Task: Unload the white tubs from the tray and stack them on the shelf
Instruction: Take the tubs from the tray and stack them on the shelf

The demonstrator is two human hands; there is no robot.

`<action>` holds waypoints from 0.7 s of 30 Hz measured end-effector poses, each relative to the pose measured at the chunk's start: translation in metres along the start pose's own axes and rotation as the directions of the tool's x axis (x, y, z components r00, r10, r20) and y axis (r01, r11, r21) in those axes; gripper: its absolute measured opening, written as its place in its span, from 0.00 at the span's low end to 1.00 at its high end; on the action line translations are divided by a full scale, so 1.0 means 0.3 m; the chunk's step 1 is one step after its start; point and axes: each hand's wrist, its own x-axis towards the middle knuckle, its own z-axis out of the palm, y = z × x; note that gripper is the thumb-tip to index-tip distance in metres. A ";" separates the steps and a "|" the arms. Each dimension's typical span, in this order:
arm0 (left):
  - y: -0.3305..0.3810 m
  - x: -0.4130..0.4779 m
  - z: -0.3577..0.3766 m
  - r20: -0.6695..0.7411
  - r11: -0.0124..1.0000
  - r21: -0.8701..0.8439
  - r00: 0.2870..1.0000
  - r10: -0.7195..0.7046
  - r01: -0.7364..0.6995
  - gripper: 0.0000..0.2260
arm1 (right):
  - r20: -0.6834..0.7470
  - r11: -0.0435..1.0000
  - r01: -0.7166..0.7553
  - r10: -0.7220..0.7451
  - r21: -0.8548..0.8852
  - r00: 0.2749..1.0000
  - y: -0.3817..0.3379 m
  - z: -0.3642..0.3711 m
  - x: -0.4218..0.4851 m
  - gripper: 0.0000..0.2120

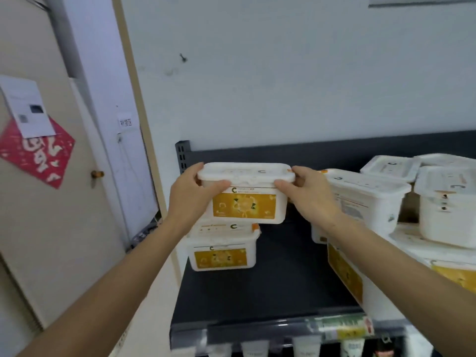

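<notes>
Here, the dark shelf (pixel 283 279) bears a stack (pixel 371 199) of white tubs at right and a lower tub (pixel 221 251) at left. Above it, the held tub (pixel 244 202) is gripped at both ends, left hand (pixel 190 199) and right hand (pixel 311 197) curling fingers round its lid rim.

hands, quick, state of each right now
Left hand: closed, holding the left end of the white tub.
Right hand: closed, holding its right end.
</notes>
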 end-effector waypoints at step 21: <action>-0.204 -0.038 -0.068 0.000 0.982 0.165 0.996 -0.087 0.086 0.29 | 0.166 0.992 -0.063 0.080 -0.107 0.983 0.099 0.208 0.014 0.27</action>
